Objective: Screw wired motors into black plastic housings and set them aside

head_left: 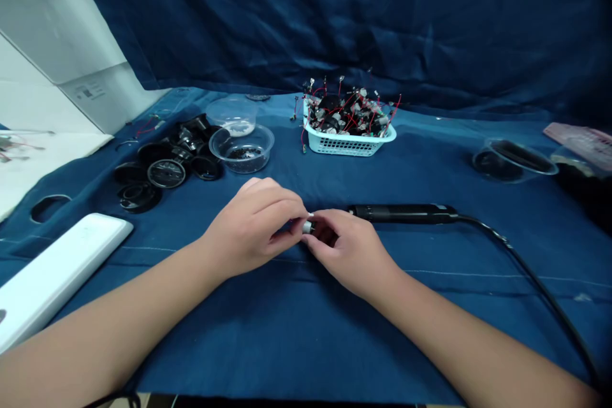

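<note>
Close together above the blue cloth, my left hand point(261, 220) and my right hand point(349, 245) meet at a small white and black part point(307, 227). The thumb and forefinger of each hand are pinched at it, and the fingers cover most of its shape. Just behind my right hand lies a black electric screwdriver point(406, 213) on its side, its tip end hidden by the hand. From its other end a black cable point(530, 274) runs off to the lower right.
A light blue basket point(344, 145) heaped with wired parts stands at the back. Clear plastic bowls point(268, 146) and black round housings point(166, 173) sit at the left, near a white oblong device point(62, 274). Another clear tub point(507, 162) and a pink basket point(581, 143) are at the right.
</note>
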`<state>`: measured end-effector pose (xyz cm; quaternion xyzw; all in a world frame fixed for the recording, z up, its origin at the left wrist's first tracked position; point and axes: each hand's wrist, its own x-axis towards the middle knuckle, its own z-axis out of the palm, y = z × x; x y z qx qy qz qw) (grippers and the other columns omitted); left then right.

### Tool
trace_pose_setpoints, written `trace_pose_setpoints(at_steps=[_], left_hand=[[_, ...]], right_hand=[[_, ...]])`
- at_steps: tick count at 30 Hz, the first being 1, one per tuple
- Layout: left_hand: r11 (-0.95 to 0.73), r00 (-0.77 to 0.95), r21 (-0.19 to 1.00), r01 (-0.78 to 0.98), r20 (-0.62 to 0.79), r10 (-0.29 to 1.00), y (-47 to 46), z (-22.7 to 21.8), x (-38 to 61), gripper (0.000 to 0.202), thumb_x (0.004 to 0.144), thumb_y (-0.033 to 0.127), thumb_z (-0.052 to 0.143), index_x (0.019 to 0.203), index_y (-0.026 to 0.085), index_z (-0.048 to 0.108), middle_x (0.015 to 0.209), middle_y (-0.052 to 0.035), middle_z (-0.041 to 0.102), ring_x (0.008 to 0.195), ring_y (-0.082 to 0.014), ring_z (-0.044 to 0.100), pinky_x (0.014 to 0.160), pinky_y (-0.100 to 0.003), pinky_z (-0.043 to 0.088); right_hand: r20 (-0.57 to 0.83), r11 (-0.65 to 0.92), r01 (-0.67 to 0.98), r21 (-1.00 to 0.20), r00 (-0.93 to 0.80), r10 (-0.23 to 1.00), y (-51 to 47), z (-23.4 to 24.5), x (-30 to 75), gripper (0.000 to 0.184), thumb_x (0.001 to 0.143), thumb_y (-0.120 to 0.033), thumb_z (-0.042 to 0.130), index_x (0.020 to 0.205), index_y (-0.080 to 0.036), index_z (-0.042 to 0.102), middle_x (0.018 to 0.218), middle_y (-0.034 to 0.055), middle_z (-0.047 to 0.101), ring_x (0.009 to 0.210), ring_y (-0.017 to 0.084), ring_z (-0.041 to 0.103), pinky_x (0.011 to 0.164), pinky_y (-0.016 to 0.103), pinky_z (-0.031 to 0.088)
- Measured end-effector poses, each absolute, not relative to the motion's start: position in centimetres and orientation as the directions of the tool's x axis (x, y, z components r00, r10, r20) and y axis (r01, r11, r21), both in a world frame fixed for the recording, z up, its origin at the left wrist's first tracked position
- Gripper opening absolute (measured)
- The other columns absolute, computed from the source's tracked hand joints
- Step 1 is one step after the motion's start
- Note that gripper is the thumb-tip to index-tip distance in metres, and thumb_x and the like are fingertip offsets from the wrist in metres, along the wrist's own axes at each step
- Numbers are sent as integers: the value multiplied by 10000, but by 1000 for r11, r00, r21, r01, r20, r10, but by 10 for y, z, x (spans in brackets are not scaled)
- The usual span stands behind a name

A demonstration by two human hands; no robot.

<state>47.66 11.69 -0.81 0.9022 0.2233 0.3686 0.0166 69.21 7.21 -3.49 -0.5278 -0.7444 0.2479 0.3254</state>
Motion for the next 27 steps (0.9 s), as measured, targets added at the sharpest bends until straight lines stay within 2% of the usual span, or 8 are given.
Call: trace_pose_setpoints(at_steps=[3,8,13,18,21,24,25,27], left_hand=[[-889,654,238,391,608,450,118,-9,477,83,950,137,671,997,202,651,976,5,753,877,-148,645,840,-338,460],[-869,664,274,413,562,493,118,-10,479,49,965,160,651,992,198,664,957,17,749,881,-142,642,840,-335,452],[-873,672,301,383,557,487,117,-12,480,48,964,159,653,984,201,666,960,21,753,873,-135,637,836,-328,450],[-872,704,316,373,516,488,116,-11,480,76,1007,186,598,1012,212,670,995,10,759,905,-141,647,859,-332,443],[-835,730,310,454,408,548,117,-10,479,155,1022,311,610,1135,216,659,1092,-24,754,1004,-186,655,907,-364,434],[-802,772,259,539,229,593,120,-14,477,498,970,547,682,1348,234,597,1303,-70,707,1214,-268,618,967,-405,410],[-799,784,236,552,180,595,122,-16,476,528,966,583,677,1366,250,594,1357,-69,686,1256,-281,602,974,-410,401],[-800,793,198,567,131,595,124,-20,476,442,996,578,640,1314,271,634,1380,-50,674,1263,-277,601,961,-404,389]], right_hand=[[254,362,637,-681,-258,932,71,-33,695,131,919,-215,711,1042,-225,754,902,-10,721,798,138,664,737,283,511],[372,416,596,-687,-203,906,72,-26,703,195,977,-304,695,1142,-208,735,999,19,715,825,133,671,742,272,532],[437,620,564,-545,-441,784,76,-26,709,162,1069,-296,587,1116,-188,698,983,28,720,893,149,661,800,282,506],[415,659,570,-492,-511,752,78,-27,713,173,1099,-242,516,1069,-173,672,962,37,712,876,150,649,779,273,487],[417,634,601,-487,-478,773,80,-26,715,188,1106,-246,503,1045,-175,666,941,36,714,855,149,652,771,272,481],[424,583,631,-511,-405,810,83,-24,716,201,1114,-275,497,1039,-191,664,886,15,704,814,141,651,776,269,486],[427,571,640,-515,-386,818,84,-24,717,206,1115,-279,494,1033,-196,663,856,8,696,801,139,649,774,268,487],[433,563,654,-506,-372,821,86,-22,718,213,1115,-283,493,1012,-203,662,805,-2,682,786,141,648,772,269,491]])
